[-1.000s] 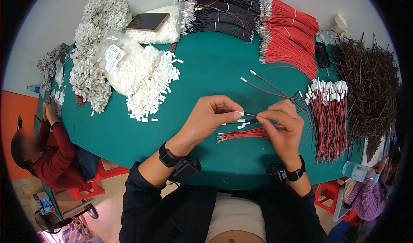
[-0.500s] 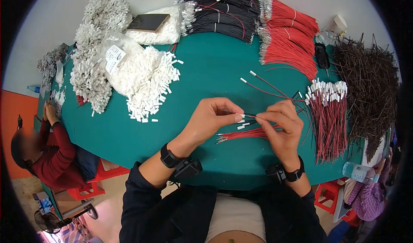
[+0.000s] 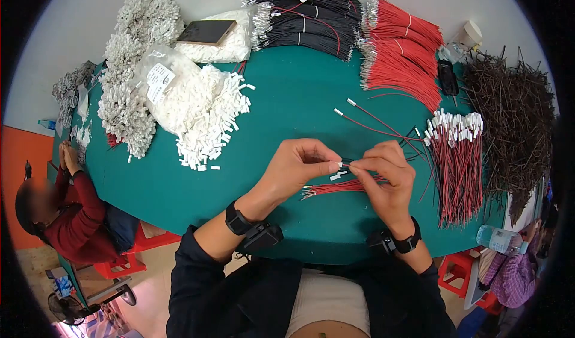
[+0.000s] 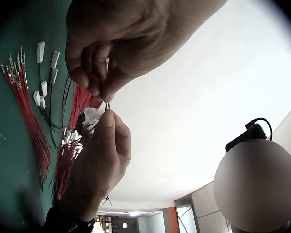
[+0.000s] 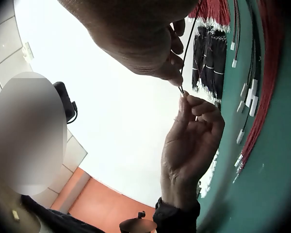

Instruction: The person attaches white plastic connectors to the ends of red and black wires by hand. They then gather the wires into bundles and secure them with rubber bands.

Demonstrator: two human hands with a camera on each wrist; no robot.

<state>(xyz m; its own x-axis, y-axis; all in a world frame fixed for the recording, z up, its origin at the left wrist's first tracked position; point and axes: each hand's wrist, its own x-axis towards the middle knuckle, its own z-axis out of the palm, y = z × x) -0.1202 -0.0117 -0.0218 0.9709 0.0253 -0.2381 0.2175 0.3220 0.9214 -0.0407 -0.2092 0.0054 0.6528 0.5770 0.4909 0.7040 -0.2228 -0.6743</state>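
Observation:
Between thumb and fingers, my left hand (image 3: pixel 304 163) pinches a small white connector housing (image 3: pixel 339 165). My right hand (image 3: pixel 388 173) pinches thin wires (image 5: pixel 180 89) right at the housing's end, and its fingertips nearly meet the left ones. Two strands (image 4: pixel 107 106) show in the narrow gap in the left wrist view; the fingers hide most of the housing. A dark length of wire (image 5: pixel 186 48) runs up past the right palm. Below the hands lie a loose bundle of red wires (image 3: pixel 328 189) and several black wires with white connectors (image 4: pixel 40 52).
Left on the green table (image 3: pixel 269 104) sits a spilled bag of white housings (image 3: pixel 203 110), with a phone (image 3: pixel 207 31) behind. Black wire bundles (image 3: pixel 305 23) and red wire bundles (image 3: pixel 401 56) line the back. Finished-looking red wires with white connectors (image 3: pixel 458 164) and a dark wire heap (image 3: pixel 509 122) lie right.
My right hand has shifted left, closing the gap to my left hand, so less wire shows between the fingertips. The left hand has moved only slightly right.

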